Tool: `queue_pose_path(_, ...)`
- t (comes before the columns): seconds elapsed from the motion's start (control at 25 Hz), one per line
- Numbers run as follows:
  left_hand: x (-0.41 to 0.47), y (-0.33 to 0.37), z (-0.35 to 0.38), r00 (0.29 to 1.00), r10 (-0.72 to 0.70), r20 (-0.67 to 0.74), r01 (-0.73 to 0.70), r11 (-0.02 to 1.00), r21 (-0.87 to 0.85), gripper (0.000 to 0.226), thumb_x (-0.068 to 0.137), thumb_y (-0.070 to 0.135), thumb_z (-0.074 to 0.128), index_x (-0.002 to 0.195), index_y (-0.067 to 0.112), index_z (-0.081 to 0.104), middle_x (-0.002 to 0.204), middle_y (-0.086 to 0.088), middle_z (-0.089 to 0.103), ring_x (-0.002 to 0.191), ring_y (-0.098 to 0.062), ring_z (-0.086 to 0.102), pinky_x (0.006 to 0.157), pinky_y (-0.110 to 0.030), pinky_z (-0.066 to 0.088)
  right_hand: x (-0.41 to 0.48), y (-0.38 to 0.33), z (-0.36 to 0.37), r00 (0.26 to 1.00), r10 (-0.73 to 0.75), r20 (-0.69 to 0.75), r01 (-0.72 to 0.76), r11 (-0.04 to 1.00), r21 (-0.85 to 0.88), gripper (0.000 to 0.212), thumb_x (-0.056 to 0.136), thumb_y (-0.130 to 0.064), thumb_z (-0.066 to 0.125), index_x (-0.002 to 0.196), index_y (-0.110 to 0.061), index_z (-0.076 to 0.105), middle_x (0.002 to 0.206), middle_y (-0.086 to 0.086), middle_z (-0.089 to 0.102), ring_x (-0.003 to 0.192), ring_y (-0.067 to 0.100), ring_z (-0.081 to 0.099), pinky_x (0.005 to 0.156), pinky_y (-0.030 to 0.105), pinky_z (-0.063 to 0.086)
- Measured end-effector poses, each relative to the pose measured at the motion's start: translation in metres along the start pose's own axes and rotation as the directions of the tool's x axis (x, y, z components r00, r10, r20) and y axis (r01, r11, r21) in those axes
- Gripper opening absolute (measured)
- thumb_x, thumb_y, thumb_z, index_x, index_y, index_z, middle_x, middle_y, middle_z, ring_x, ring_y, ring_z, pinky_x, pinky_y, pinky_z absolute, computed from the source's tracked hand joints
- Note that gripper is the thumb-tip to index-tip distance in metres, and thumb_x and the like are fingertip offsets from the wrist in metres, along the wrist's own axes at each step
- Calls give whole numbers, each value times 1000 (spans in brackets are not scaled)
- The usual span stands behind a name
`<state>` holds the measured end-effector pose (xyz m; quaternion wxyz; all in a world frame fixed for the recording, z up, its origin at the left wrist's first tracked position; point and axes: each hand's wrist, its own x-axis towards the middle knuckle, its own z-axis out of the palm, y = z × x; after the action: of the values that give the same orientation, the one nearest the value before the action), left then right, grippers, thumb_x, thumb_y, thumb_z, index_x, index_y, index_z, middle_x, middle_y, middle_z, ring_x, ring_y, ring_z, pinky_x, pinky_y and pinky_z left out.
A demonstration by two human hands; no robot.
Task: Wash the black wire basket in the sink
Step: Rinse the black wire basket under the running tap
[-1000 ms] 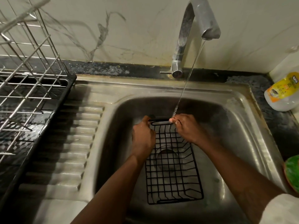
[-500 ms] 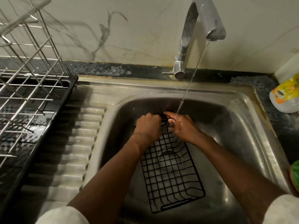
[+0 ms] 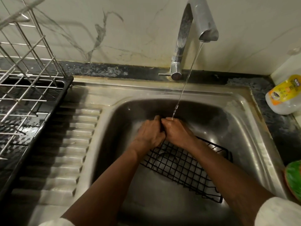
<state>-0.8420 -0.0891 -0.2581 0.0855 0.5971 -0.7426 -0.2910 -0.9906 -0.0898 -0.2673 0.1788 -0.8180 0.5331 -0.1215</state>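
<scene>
Cannot see black wire basket's far end: covered, blurred. Noted left hand and right hand touching, fingers curled, gripping that rim inside sink.

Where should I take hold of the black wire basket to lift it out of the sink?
Take the black wire basket by the rim wire of its near-right end, coming from above. That end lies free in the sink, while the left hand and right hand crowd the far end.

Left hand, right hand touching, gripping end of black wire basket, in sink, tap running
</scene>
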Motion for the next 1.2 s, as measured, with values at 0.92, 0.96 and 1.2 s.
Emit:
queue_pose_path(0.92, 2, -20, 19, 950, -178, -258, 132, 973, -188, 17, 103, 20, 45, 110, 30, 57, 84, -8, 63, 81, -29, 63, 76, -43, 58, -18, 35, -15, 990, 114, -79, -113, 993, 21, 26, 101, -32, 55, 121, -33, 72, 104, -3, 76, 81, 10, 64, 83, 30, 55)
queue_pose_path(0.96, 1, -19, 19, 950, -178, -255, 134, 974, -183, 20, 102, 17, 45, 109, 32, 56, 83, -7, 64, 81, -30, 64, 76, -45, 59, -16, 34, -17, 990, 131, -57, -129, 991, 41, 28, 100, -40, 56, 122, -33, 71, 106, -4, 76, 85, 11, 66, 85, 30, 54)
queue_pose_path(1.2, -6, -15, 14, 963, -142, -231, 111, 984, -139, 31, 99, 9, 41, 115, 30, 58, 91, -3, 65, 88, -24, 60, 76, -38, 55, 2, 18, -8, 996, 66, -56, -68, 997, -41, 26, 102, -40, 52, 121, -40, 70, 108, -6, 76, 95, 17, 70, 85, 37, 57)
